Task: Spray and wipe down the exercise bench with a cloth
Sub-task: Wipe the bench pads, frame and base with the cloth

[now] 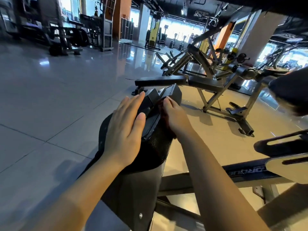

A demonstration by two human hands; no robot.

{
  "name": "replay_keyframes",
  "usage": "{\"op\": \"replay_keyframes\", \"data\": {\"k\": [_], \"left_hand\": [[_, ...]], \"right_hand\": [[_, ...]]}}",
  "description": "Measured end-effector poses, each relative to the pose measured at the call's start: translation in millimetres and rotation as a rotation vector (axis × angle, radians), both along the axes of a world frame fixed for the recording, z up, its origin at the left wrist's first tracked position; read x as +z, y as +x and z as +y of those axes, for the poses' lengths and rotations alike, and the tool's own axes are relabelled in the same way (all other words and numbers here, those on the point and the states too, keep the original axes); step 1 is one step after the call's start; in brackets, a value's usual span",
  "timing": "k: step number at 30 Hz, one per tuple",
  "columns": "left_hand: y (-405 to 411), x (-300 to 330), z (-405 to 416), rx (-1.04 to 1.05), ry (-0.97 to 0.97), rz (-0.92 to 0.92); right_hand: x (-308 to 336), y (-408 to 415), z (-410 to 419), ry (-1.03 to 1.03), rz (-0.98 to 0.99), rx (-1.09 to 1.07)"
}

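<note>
**Wiping pad edge: slip and pinch risk at bracket**

Landmark: pad (150, 142), black, textured, lower centre, mounted on a grey post (131, 194).

Left hand (124, 129) flat on pad's left side, fingers straight and together, palm down, bracing. Holding nothing.

Right hand (175, 117) on pad's right side, fingers curled, pinching a dark reddish cloth (160, 107). Only a sliver of cloth visible, tucked between fingertips and the metal bracket (160, 95) at pad's far end. Rest of cloth hidden under hand.

No spray bottle in view. Can't tell whether pad surface is wet.

Beyond pad: second bench (180, 80) on a steel frame, well apart. Right of pad: low frame bar (246, 170) with lettering, too blurred to read. Glossy tile floor (41, 97) left of pad.

Risks, judged from this pose:
- Fingertips right against bracket edges and seam. Pushing cloth deeper could catch or pinch fingers on metal corners.
- Cloth bunched small under fingers, so narrow contact. Likely to miss most of pad top and leave streaks.
- Cloth could snag in the bracket gap and pull free of pinch.
- Left palm flat on textured pad. If surface is sprayed, palm could slide and brace fail.
- Pad may swivel on post under uneven push, since hands press opposite sides.
- Left side under palm goes unwiped unless hand shifts.
</note>
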State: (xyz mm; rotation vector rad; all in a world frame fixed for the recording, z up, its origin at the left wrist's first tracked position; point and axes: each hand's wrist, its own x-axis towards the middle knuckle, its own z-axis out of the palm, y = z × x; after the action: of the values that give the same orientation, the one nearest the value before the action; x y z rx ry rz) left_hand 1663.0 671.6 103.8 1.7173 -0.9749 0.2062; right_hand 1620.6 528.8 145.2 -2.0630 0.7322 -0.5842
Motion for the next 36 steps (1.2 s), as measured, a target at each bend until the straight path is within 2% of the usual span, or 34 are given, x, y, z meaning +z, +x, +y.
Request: {"op": "replay_keyframes", "data": {"k": [5, 8, 10, 13, 17, 20, 24, 25, 26, 29, 31, 32, 36], "left_hand": [[3.7, 2.3, 9.6, -0.085, -0.103, 0.175], [5.6, 0.7, 25.7, -0.037, -0.108, 0.18], [5.9, -3.3, 40.1, 0.021, -0.109, 0.184], [6.2, -17.0, 60.8, 0.118, -0.182, 0.243], [-5.9, -55.5, 74.7, 0.229, -0.288, 0.381], [-24.4, -82.9, 76.2, 0.232, -0.34, 0.447], [-33.8, -101.8, 81.6, 0.178, -0.338, 0.465], [-32.9, -101.4, 83.5, 0.17, -0.342, 0.464], [-31.0, -99.2, 85.5, 0.162, -0.358, 0.469], [-24.8, -86.8, 91.6, 0.166, -0.403, 0.485], [-21.8, -81.2, 96.5, 0.181, -0.418, 0.484], [-22.3, -81.2, 99.3, 0.178, -0.424, 0.495], [-26.7, -85.0, 106.9, 0.142, -0.373, 0.467]], "right_hand": [[-14.2, -36.7, 45.2, -0.008, -0.135, 0.035], [-38.6, -67.0, 77.8, -0.201, -0.258, 0.101], [-62.0, -80.4, 90.3, -0.424, -0.259, 0.129], [-79.1, -91.2, 74.5, -0.965, -0.172, 0.237], [-48.4, -103.8, 28.6, -1.607, -0.001, 0.582], [-17.3, -104.1, 15.4, -1.902, 0.122, 0.787], [-11.7, -84.6, 25.3, -2.11, 0.179, 0.813], [-15.7, -79.5, 28.4, -2.105, 0.205, 0.833], [-20.1, -75.4, 38.9, -2.113, 0.271, 0.844], [-35.3, -64.5, 73.6, -2.364, 0.465, 0.71], [-44.5, -52.9, 101.0, -2.326, 0.713, 0.671], [-52.1, -46.8, 112.6, -2.313, 0.757, 0.704], [-68.9, -32.4, 129.1, -2.222, 0.722, 0.776]]}}
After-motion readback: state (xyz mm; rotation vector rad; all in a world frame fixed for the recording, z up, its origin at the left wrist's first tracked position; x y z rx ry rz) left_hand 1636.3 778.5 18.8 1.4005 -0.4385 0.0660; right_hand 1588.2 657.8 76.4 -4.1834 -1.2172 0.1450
